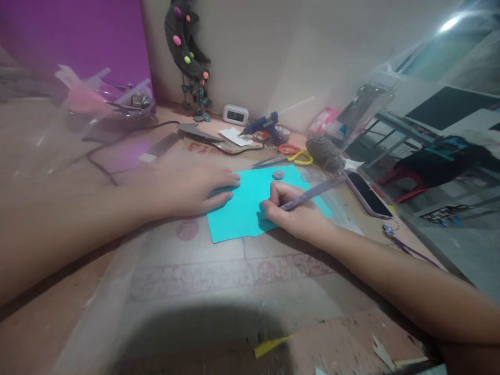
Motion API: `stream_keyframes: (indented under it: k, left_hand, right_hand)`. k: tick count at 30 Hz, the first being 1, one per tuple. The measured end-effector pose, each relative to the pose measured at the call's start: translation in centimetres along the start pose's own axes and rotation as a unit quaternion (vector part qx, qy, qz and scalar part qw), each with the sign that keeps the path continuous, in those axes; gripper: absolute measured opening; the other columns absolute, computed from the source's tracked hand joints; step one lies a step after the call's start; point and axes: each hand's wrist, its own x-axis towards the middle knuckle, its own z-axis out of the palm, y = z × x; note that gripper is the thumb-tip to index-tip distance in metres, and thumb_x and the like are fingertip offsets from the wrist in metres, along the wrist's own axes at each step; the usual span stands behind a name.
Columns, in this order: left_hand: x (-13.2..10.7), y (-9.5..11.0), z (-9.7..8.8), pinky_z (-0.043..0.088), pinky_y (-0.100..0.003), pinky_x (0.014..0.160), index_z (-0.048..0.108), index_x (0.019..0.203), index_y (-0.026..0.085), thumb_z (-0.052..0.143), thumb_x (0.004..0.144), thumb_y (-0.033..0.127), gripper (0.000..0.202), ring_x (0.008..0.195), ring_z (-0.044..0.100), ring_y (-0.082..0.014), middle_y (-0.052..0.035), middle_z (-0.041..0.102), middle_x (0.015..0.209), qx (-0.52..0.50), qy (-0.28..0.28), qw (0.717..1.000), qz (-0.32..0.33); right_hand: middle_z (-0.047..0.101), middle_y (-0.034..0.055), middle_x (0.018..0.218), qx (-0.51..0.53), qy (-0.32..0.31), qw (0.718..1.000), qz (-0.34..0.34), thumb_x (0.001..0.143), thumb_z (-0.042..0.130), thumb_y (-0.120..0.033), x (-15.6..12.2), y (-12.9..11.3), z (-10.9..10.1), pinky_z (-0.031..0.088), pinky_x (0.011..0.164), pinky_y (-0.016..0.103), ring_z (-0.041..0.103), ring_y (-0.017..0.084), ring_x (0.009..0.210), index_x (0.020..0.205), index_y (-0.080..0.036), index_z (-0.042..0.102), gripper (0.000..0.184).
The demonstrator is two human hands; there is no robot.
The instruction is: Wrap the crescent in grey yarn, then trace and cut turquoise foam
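Note:
A bright turquoise sheet of paper [238, 208] lies flat on the desk in front of me, with a notch cut into its near edge. My left hand [207, 190] rests palm down on the sheet's left side, its fingers stretched out. My right hand [295, 211] is closed around a slim greyish-purple pen [314, 191], tilted up to the right. The pen's tip is hidden behind my fingers, low over the paper. A small round grey piece [278, 175] sits on the sheet's far part, just beyond my right hand.
Yellow-and-orange-handled scissors [300, 157], a blue glue gun [261, 127], a ball of grey yarn [326, 153] and a white digital clock [235, 114] stand behind the paper. A phone [367, 195] lies right. A clear bowl [128, 107] stands far left. A yellow scrap [271, 346] lies near.

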Motion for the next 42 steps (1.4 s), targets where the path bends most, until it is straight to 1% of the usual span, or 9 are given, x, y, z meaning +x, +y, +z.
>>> stream_keyframes:
  k: [2,8,16,27,33,37,42]
  left_hand:
    - [0.00,-0.06,0.04,0.046,-0.039,0.110,0.066,0.136,0.023,0.040,0.101,0.042,0.048,0.131,0.062,-0.0271,-0.0053,0.067,0.143,0.001,0.002,1.000,0.002]
    - [0.08,-0.04,-0.05,0.047,-0.042,0.110,0.067,0.136,0.020,0.039,0.101,0.043,0.050,0.131,0.063,-0.0296,-0.0074,0.067,0.143,-0.008,0.002,1.000,0.004]
    - [0.01,-0.03,0.00,0.047,-0.043,0.110,0.066,0.137,0.020,0.036,0.101,0.045,0.054,0.131,0.062,-0.0296,-0.0070,0.066,0.144,0.001,0.004,1.000,0.006]
    - [0.11,0.05,-0.09,0.046,-0.042,0.111,0.067,0.136,0.020,0.038,0.101,0.043,0.051,0.131,0.062,-0.0293,-0.0072,0.067,0.143,0.000,0.001,1.000,0.002]
    - [0.02,-0.04,-0.02,0.046,-0.040,0.111,0.067,0.136,0.022,0.037,0.101,0.044,0.051,0.132,0.062,-0.0276,-0.0056,0.067,0.143,0.001,0.002,1.000,0.002]
    - [-0.04,-0.17,0.08,0.045,-0.040,0.111,0.067,0.136,0.022,0.039,0.101,0.044,0.050,0.132,0.062,-0.0276,-0.0051,0.067,0.144,0.002,0.007,1.000,0.003]
    - [0.05,-0.02,-0.04,0.046,-0.041,0.111,0.066,0.136,0.021,0.039,0.100,0.042,0.050,0.132,0.062,-0.0287,-0.0061,0.067,0.143,0.000,0.003,1.000,-0.002]
  right_hand:
    - [0.033,-0.0085,0.055,0.001,0.000,1.000,-0.009,0.079,0.055,-0.025,0.07,0.03,-0.03,0.023,0.047,0.027,0.029,0.008,0.050,0.061,-0.026,0.035,0.028]
    - [0.032,-0.0084,0.055,-0.004,-0.003,1.000,-0.012,0.078,0.055,-0.025,0.14,0.24,-0.07,0.024,0.047,0.028,0.029,0.009,0.050,0.061,-0.026,0.033,0.028]
    - [0.032,-0.0085,0.054,0.002,-0.011,1.000,-0.004,0.077,0.054,-0.026,0.12,0.22,-0.09,0.024,0.047,0.027,0.029,0.009,0.050,0.060,-0.026,0.033,0.027]
    - [0.034,-0.0079,0.055,0.003,-0.017,1.000,-0.002,0.079,0.055,-0.026,-0.14,0.06,-0.12,0.025,0.049,0.028,0.031,0.009,0.052,0.061,-0.025,0.034,0.027]
    - [0.038,-0.0078,0.056,0.024,0.018,1.000,-0.006,0.082,0.057,-0.029,-0.19,-0.10,-0.18,0.027,0.050,0.028,0.034,0.009,0.051,0.063,-0.026,0.036,0.028]
    - [0.037,-0.0087,0.055,0.024,-0.001,1.000,-0.006,0.083,0.058,-0.027,-0.07,0.01,0.07,0.026,0.049,0.027,0.032,0.008,0.049,0.064,-0.025,0.037,0.028]
    - [0.037,-0.0089,0.055,0.026,-0.015,1.000,-0.001,0.084,0.058,-0.028,0.00,0.14,0.20,0.025,0.048,0.026,0.031,0.008,0.049,0.064,-0.025,0.038,0.029]
